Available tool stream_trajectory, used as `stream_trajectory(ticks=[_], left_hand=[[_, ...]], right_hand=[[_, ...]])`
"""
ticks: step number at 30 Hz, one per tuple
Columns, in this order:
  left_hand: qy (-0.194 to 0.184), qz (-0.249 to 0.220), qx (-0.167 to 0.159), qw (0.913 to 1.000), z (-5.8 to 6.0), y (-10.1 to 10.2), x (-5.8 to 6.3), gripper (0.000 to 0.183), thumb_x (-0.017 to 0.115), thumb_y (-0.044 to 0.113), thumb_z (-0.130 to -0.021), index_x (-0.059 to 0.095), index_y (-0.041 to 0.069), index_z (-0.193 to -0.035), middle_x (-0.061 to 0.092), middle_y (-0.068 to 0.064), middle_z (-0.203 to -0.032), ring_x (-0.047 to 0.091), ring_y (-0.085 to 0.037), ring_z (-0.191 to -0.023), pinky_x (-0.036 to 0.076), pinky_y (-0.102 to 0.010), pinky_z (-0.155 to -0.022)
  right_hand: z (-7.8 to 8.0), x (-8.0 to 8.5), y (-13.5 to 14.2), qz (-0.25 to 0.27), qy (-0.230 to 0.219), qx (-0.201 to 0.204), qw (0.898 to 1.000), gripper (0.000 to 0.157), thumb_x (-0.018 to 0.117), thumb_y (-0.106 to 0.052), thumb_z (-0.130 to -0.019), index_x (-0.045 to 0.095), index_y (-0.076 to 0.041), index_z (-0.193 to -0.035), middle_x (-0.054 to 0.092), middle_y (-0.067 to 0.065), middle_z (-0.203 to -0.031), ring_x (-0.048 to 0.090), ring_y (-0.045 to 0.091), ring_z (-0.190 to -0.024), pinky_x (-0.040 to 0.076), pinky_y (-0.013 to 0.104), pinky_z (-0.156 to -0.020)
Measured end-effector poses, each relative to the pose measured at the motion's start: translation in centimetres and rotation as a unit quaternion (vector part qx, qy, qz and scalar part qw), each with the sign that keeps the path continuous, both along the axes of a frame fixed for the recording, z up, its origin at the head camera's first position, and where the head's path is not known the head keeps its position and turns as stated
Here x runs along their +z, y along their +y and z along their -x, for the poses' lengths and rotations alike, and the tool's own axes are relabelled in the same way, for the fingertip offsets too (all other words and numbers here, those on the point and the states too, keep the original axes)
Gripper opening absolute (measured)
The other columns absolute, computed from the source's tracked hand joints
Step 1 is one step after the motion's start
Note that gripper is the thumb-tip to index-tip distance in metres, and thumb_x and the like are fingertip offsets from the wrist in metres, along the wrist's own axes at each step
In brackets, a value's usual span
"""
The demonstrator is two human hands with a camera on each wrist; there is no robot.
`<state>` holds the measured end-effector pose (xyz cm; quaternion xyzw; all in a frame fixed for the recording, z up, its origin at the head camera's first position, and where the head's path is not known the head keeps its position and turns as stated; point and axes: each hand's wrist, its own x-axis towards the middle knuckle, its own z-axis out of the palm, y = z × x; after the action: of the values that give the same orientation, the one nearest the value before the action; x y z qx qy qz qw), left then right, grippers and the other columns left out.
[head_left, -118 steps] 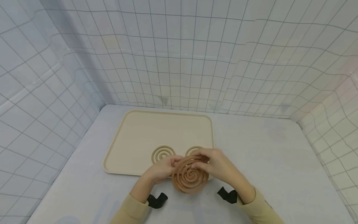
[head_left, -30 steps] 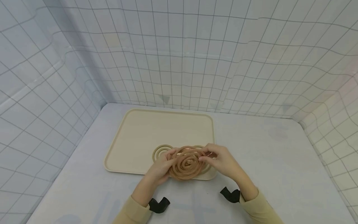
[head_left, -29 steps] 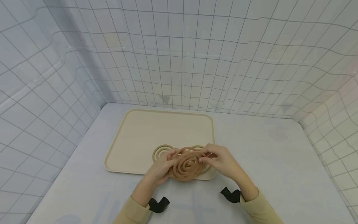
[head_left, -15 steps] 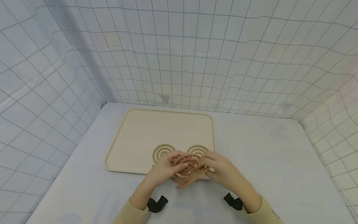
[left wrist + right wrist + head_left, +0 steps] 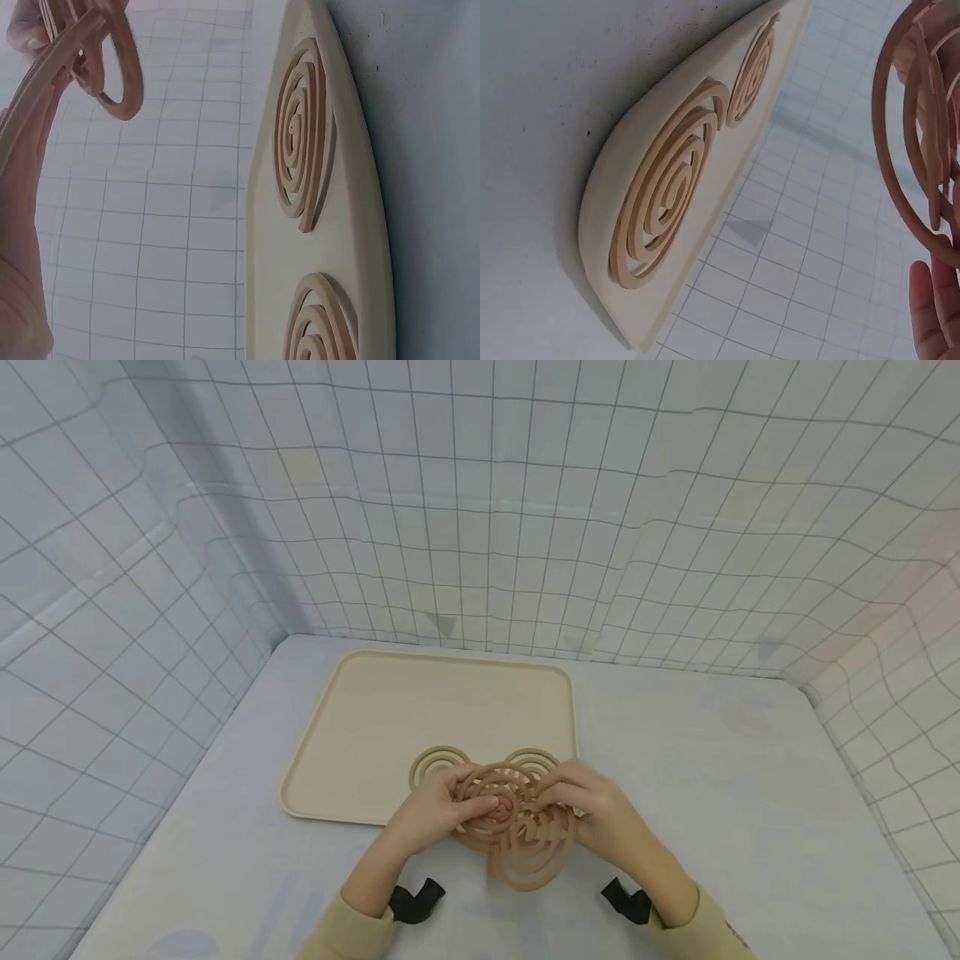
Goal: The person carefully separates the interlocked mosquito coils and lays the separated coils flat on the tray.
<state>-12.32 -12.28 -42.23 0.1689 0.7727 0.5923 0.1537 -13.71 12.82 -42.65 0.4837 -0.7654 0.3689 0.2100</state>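
Observation:
My left hand (image 5: 431, 810) pinches a brown mosquito coil (image 5: 487, 842), thumb over its center. My right hand (image 5: 600, 810) grips a second mosquito coil (image 5: 534, 867) at its upper right side. The two spirals overlap between my hands, and the right one swings down toward me, spread away from the left one. Both are held up over the tray's near edge. Two more coils lie flat on the tray behind my hands, a left coil (image 5: 435, 758) and a right coil (image 5: 534, 758); my fingers partly hide them. The right wrist view shows a tray coil (image 5: 667, 191) whole.
The beige tray (image 5: 450, 702) with a low rim lies on a white-covered table (image 5: 697, 760). Grid-patterned walls (image 5: 495, 527) enclose the back and sides. A black strap piece sticks out at the left wrist (image 5: 416, 902) and another at the right wrist (image 5: 628, 903).
A second ago the held coils lay nearly together as one flat spiral. My right hand has lowered slightly and turned one coil, tilted half a second ago, down and out to the right.

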Motion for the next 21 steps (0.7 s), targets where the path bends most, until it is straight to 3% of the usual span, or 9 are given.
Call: stream_trajectory(ticks=[2, 5, 7, 9, 12, 14, 16, 18, 21], left_hand=[[-0.013, -0.024, -0.001, 0.9996, 0.1, -0.1, 0.0, 0.043, 0.069, 0.02, -0.093, 0.06, 0.003, -0.131, 0.069, -0.014, -0.113, 0.065, -0.007, -0.093, 0.054, -0.021, -0.077], [-0.03, -0.047, 0.017, 0.9983, 0.0, -0.1, 0.0, 0.045, 0.069, 0.022, -0.093, 0.059, 0.002, -0.131, 0.068, -0.017, -0.117, 0.067, -0.01, -0.097, 0.055, -0.022, -0.081], [-0.039, -0.061, 0.042, 0.9965, -0.1, 0.0, 0.0, 0.043, 0.07, 0.02, -0.092, 0.058, 0.001, -0.129, 0.066, -0.019, -0.118, 0.067, -0.012, -0.098, 0.056, -0.024, -0.081], [-0.036, -0.065, 0.078, 0.9942, -0.3, 0.1, 0.0, 0.039, 0.071, 0.018, -0.091, 0.06, 0.0, -0.124, 0.065, -0.019, -0.115, 0.067, -0.013, -0.096, 0.057, -0.023, -0.079], [-0.023, -0.054, 0.124, 0.9905, -0.6, 0.4, 0.1, 0.032, 0.073, 0.013, -0.089, 0.063, 0.002, -0.117, 0.064, -0.017, -0.11, 0.067, -0.014, -0.092, 0.057, -0.022, -0.076], [-0.01, -0.043, 0.143, 0.9888, -0.9, 0.7, 0.2, 0.029, 0.074, 0.011, -0.088, 0.064, 0.004, -0.114, 0.067, -0.015, -0.107, 0.068, -0.013, -0.09, 0.056, -0.021, -0.073], [-0.003, -0.035, 0.152, 0.9877, -1.1, 0.9, 0.2, 0.027, 0.075, 0.009, -0.087, 0.065, 0.005, -0.111, 0.069, -0.014, -0.104, 0.068, -0.012, -0.087, 0.056, -0.02, -0.071], [-0.006, -0.036, 0.158, 0.9868, -1.1, 1.1, 0.2, 0.025, 0.075, 0.008, -0.086, 0.065, 0.004, -0.109, 0.071, -0.013, -0.102, 0.068, -0.011, -0.086, 0.056, -0.019, -0.071], [-0.028, -0.044, 0.139, 0.9889, -1.0, 0.8, 0.1, 0.025, 0.073, 0.008, -0.088, 0.062, 0.002, -0.11, 0.071, -0.014, -0.103, 0.07, -0.016, -0.09, 0.056, -0.019, -0.074]], right_hand=[[0.1, -0.2, 0.2, 0.02, -0.019, -0.005, 1.0, 0.006, 0.071, -0.008, -0.089, 0.072, -0.014, -0.091, 0.067, 0.003, -0.105, 0.061, 0.019, -0.101, 0.048, 0.017, -0.094], [0.1, -0.5, 0.4, 0.057, -0.067, -0.024, 0.996, 0.014, 0.067, -0.002, -0.092, 0.073, -0.012, -0.097, 0.065, 0.01, -0.112, 0.06, 0.019, -0.109, 0.05, 0.019, -0.096], [0.1, -0.6, 0.6, 0.094, -0.13, -0.037, 0.986, 0.022, 0.062, 0.007, -0.092, 0.072, -0.006, -0.106, 0.064, 0.016, -0.115, 0.062, 0.015, -0.11, 0.053, 0.022, -0.091], [-0.1, -0.6, 0.7, 0.128, -0.216, -0.06, 0.966, 0.026, 0.057, 0.011, -0.093, 0.067, -0.001, -0.115, 0.064, 0.02, -0.115, 0.064, 0.009, -0.106, 0.057, 0.024, -0.085], [-0.4, -0.4, 0.7, 0.144, -0.363, -0.096, 0.916, 0.025, 0.052, -0.003, -0.101, 0.06, 0.002, -0.124, 0.065, 0.022, -0.114, 0.066, 0.004, -0.096, 0.059, 0.027, -0.076], [-0.7, -0.2, 0.5, 0.117, -0.441, -0.116, 0.882, 0.03, 0.054, -0.016, -0.102, 0.058, 0.0, -0.127, 0.067, 0.021, -0.114, 0.067, 0.004, -0.092, 0.059, 0.027, -0.074], [-0.8, -0.1, 0.2, 0.088, -0.486, -0.128, 0.86, 0.033, 0.059, -0.024, -0.1, 0.06, -0.001, -0.124, 0.069, 0.019, -0.11, 0.068, 0.006, -0.088, 0.058, 0.026, -0.073], [-0.9, -0.2, -0.2, 0.072, -0.502, -0.134, 0.851, 0.032, 0.063, -0.025, -0.098, 0.063, 0.0, -0.117, 0.071, 0.016, -0.101, 0.068, 0.008, -0.08, 0.057, 0.025, -0.069], [-0.8, -0.3, -0.6, 0.066, -0.495, -0.145, 0.854, 0.025, 0.066, -0.025, -0.095, 0.066, -0.001, -0.102, 0.071, 0.011, -0.086, 0.065, 0.008, -0.07, 0.056, 0.024, -0.063]])
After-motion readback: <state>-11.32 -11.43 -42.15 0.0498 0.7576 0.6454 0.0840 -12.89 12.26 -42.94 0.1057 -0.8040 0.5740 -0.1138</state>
